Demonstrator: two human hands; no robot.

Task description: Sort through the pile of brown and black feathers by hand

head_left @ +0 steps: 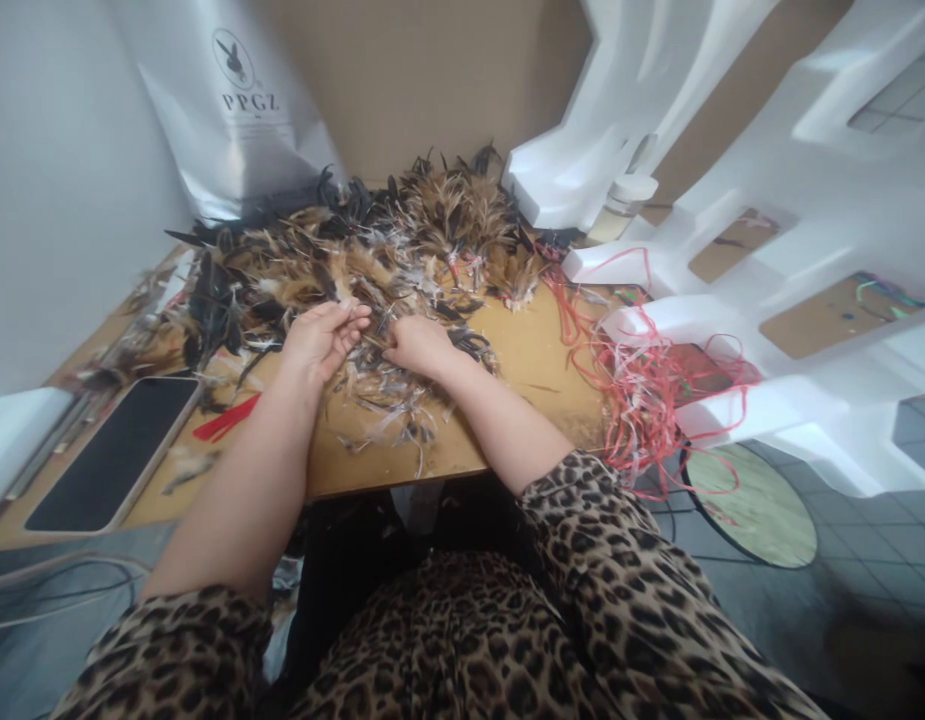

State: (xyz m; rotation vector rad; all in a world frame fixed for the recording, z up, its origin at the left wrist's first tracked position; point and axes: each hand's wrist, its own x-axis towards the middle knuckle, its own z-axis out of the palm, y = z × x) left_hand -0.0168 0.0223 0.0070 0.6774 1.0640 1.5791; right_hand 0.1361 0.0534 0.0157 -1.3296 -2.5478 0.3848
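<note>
My left hand (325, 338) is palm up over the near edge of a feather pile (312, 265), its thumb and fingertips pinched together. What sits between those fingertips is too small to make out. Just to its right, my right hand (419, 346) is knuckles up, with fingers closed down among brown and dark feathers. Its fingertips are partly hidden there. Loose pale feather scraps (383, 390) lie below both hands, towards the table's front edge.
A phone (113, 455) and a red strip (226, 418) lie left on the yellow table (537, 350). Tangled pink ribbon (646, 400) hangs at the right edge beside white moulded racks (799, 390). A grey printed bag (244, 110) and a lidded jar (627, 200) stand behind.
</note>
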